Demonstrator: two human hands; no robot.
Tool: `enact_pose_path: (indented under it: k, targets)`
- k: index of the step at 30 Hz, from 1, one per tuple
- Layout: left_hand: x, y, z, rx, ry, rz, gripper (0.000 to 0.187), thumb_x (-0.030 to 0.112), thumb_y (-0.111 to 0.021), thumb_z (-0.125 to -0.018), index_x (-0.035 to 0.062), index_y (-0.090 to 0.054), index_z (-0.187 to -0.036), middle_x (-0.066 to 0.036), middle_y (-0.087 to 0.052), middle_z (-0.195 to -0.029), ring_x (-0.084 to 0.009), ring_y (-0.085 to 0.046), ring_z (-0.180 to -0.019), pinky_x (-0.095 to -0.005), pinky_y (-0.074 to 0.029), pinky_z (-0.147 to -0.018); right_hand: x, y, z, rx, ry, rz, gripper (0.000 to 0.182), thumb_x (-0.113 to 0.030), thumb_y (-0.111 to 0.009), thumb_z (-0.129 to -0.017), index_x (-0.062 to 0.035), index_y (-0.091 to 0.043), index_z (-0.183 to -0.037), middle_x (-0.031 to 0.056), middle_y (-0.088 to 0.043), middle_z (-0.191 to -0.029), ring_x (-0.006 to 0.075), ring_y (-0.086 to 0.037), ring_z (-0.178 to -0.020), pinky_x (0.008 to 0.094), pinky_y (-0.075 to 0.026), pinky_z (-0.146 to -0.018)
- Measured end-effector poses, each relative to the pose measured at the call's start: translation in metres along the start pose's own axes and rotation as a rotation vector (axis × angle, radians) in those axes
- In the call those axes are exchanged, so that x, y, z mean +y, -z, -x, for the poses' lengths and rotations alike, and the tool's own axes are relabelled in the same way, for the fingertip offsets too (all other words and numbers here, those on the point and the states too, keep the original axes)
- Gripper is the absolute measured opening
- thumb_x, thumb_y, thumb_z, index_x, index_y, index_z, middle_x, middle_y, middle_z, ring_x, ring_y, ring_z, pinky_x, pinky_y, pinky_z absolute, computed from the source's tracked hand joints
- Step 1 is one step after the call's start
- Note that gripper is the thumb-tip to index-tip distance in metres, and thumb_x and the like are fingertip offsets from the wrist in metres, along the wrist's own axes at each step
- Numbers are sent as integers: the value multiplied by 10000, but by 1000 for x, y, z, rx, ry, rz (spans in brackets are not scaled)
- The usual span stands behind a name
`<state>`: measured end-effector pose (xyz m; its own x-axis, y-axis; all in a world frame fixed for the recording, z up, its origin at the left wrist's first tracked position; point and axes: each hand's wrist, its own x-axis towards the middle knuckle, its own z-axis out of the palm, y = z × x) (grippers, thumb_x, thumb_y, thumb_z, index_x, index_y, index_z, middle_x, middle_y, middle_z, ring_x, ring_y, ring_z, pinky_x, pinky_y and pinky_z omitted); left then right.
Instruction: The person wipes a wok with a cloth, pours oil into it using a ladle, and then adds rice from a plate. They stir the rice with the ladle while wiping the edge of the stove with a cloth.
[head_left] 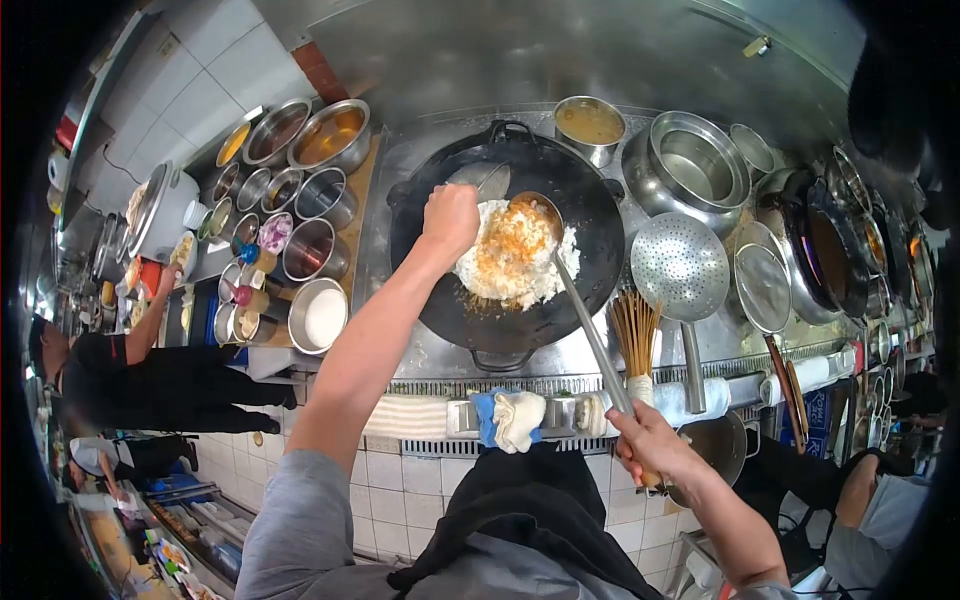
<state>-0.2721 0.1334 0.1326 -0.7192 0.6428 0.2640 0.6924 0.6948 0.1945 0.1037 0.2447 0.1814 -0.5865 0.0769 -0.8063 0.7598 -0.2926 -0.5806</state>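
Observation:
Over the left side of a large black wok [590, 260], my left hand [452, 215] is closed in a fist. Just beyond its knuckles shows the flat metal blade of a wok spatula [494, 184]; its handle is hidden under the fist and forearm. My right hand [655, 445] wraps round the wooden end of a long-handled ladle [592, 335]. The ladle's bowl rests on a heap of white rice [545, 285] in the wok. Orange bits lie over the middle of the rice, with browned bits at its lower edge.
Right of the wok stand a perforated skimmer [680, 265], a bamboo brush [637, 325] and a steel pot [695, 165]. A pot of yellowish liquid [590, 122] sits behind. Ingredient containers [318, 250] crowd the left counter. Folded cloths [515, 418] line the front rail. Other people [110, 370] stand at both sides.

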Motion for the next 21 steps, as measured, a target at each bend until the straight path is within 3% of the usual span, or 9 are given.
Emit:
enact_pose_path:
  k: [2,3,4,6,7,11,14,18,21]
  targets:
    - [-5,0,2,15,3,24,152,-1,-504,-716,-30,-646,-758,-275,-618,-798,-417,-619,-799,-470,-516,-715,1,1,-8,61,78,246,314,-299,-467,-946,-16,-404,-1065,-5,-390,-538,80,-405,-362,251,-367,-313]
    - [-6,1,4,27,6,38,153,-4,-503,-713,-32,-646,-761,-276,-618,-799,-421,-618,-804,-472,-516,-716,8,5,-18,116,82,378,315,-270,-482,-934,9,-407,-1060,69,-488,-522,165,-512,-385,322,-408,-338]
    - [-8,2,6,33,7,44,153,-4,-503,-713,-32,-646,-761,-276,-618,-799,-421,-618,-804,-472,-516,-716,21,9,-34,123,82,384,315,-270,-482,-934,9,-407,-1060,69,-488,-522,165,-512,-385,322,-408,-338]
    - [-7,4,10,46,19,88,155,-7,-503,-713,-34,-647,-765,-272,-622,-795,-421,-619,-813,-472,-517,-720,35,3,-48,532,589,1193,239,-218,-471,-912,11,-431,-964,204,-580,-579,274,-626,-513,396,-471,-412]
    - [-7,4,10,52,18,92,155,-7,-503,-713,-34,-647,-765,-272,-622,-795,-421,-619,-813,-472,-517,-720,40,3,-53,570,477,1202,202,-167,-498,-871,10,-442,-952,264,-609,-664,360,-645,-614,446,-509,-518]
    - [-26,1,14,109,-59,-11,155,0,-505,-710,-44,-639,-771,-310,-599,-801,-441,-609,-801,-474,-519,-716,41,13,-78,688,355,1404,217,-140,-547,-818,10,-449,-940,223,-615,-648,403,-630,-632,476,-521,-613]
    - [-19,24,24,179,-88,-98,138,12,-514,-709,-51,-621,-768,-325,-565,-833,-452,-597,-783,-463,-525,-697,17,24,-47,650,510,1327,218,-140,-547,-815,16,-464,-944,229,-613,-644,394,-632,-629,463,-521,-601]
    - [10,72,43,300,-114,-173,92,17,-528,-725,-34,-588,-773,-295,-548,-886,-426,-604,-776,-451,-529,-666,23,43,-9,639,582,1205,328,-87,-580,-780,41,-495,-1069,239,-603,-642,412,-613,-615,486,-501,-606]
    - [34,85,66,334,-75,-110,79,31,-529,-748,-30,-577,-764,-300,-555,-887,-420,-601,-764,-454,-523,-682,20,57,11,606,640,1090,534,-71,-600,-782,-9,-424,-1282,241,-606,-676,409,-603,-624,487,-477,-615]
